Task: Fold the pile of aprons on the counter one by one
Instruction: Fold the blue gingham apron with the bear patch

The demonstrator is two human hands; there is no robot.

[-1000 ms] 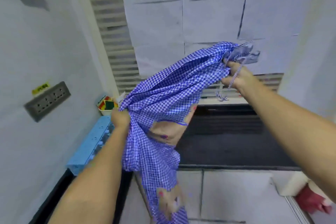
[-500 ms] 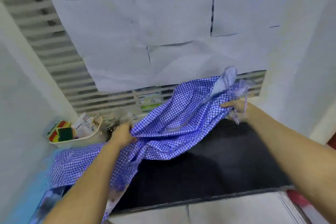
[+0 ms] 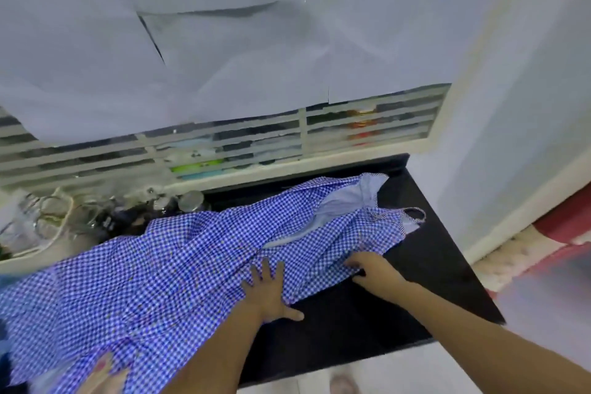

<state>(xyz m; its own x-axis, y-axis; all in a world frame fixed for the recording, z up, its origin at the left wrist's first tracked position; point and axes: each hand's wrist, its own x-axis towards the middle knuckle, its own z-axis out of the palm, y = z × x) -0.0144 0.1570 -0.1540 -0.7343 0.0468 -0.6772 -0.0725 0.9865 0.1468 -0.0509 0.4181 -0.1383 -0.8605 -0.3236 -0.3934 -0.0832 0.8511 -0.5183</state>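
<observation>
Obs. from the head view. One blue-and-white checked apron [image 3: 192, 265] lies lengthwise across the black surface [image 3: 367, 329], rumpled, with long creases running from lower left to upper right. Its left end hangs over the near edge of the surface at the bottom left of the view. Its right end reaches close to the far right corner. There we see a pale striped lining [image 3: 347, 205] turned up and a narrow strap loop [image 3: 415, 214] lying flat on the surface.

Left hand [image 3: 267, 293]: released, palm down, fingers straight and spread. It presses on the cloth at the near hem, about midway along the apron, and the thumb points right onto bare surface.

Right hand [image 3: 375, 270]: just right of the left hand, at the same hem. The fingers are bent over the cloth edge with the thumb below it, so we read it as pinching the hem. The contact itself is small and partly hidden.

Surroundings: a pale tray of tangled clutter [image 3: 48, 233] sits at the far left of the surface, with a metal-lidded jar [image 3: 192, 200] just behind the apron. A louvred window [image 3: 224, 150] runs along the back, and white paper sheets [image 3: 224, 41] cover its upper part. A white wall [image 3: 527, 105] closes the right side. Motion blur prevents finer detail at the view's edges.
</observation>
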